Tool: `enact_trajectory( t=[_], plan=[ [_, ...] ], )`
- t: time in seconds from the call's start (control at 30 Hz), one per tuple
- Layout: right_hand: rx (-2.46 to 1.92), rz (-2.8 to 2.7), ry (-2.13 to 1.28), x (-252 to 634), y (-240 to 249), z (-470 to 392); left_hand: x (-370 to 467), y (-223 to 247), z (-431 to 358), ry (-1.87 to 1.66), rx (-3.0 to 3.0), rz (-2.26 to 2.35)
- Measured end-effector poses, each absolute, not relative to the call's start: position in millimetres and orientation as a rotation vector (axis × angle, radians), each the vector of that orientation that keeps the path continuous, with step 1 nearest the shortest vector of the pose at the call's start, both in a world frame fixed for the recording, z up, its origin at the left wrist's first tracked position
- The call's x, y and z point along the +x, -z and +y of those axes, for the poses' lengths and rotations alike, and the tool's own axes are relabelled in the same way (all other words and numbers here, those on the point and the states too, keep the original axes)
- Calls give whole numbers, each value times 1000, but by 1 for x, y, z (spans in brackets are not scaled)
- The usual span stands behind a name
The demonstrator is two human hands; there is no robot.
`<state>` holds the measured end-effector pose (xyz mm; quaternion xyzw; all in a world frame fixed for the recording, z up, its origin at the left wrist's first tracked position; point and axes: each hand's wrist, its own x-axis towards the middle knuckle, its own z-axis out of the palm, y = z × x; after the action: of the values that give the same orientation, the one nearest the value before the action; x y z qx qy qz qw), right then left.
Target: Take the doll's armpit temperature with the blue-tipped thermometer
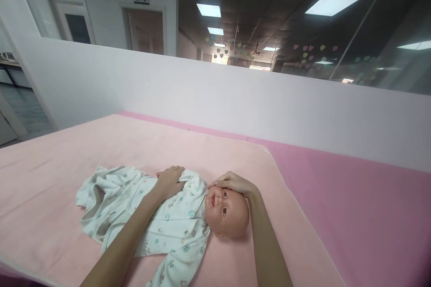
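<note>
A baby doll (pixel 229 215) lies on its back, its bare head to the right and its open eyes facing me. It wears a white long-sleeved baby garment (pixel 168 219) with small green and brown prints; the lower part spreads loosely to the left. My left hand (pixel 171 181) is closed over the doll's far arm at the sleeve end, and a bit of the doll's hand shows past it. Against the far side of the doll's head, my right hand (pixel 234 183) cups the cheek and temple with bent fingers. The near sleeve (pixel 185 260) stretches toward me.
Beneath the doll is a pale pink sheet (pixel 84 143) over a brighter pink surface (pixel 353 188). A low white partition (pixel 235 94) runs along the back, with a large window (pixel 269 27) above it. Floor (pixel 27 103) shows at far left.
</note>
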<state>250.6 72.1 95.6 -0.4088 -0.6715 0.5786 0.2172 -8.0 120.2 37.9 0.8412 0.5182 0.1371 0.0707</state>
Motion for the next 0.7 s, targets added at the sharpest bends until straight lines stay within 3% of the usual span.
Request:
enact_trajectory(
  t=[0.37, 0.7],
  plan=[
    [-1136, -1624, -1327, 258, -100, 75, -7, -38, 119, -424, 2512, 1575],
    [-1156, -1829, -1559, 258, -100, 69, -8, -38, 119, -429, 2546, 1562]
  ],
)
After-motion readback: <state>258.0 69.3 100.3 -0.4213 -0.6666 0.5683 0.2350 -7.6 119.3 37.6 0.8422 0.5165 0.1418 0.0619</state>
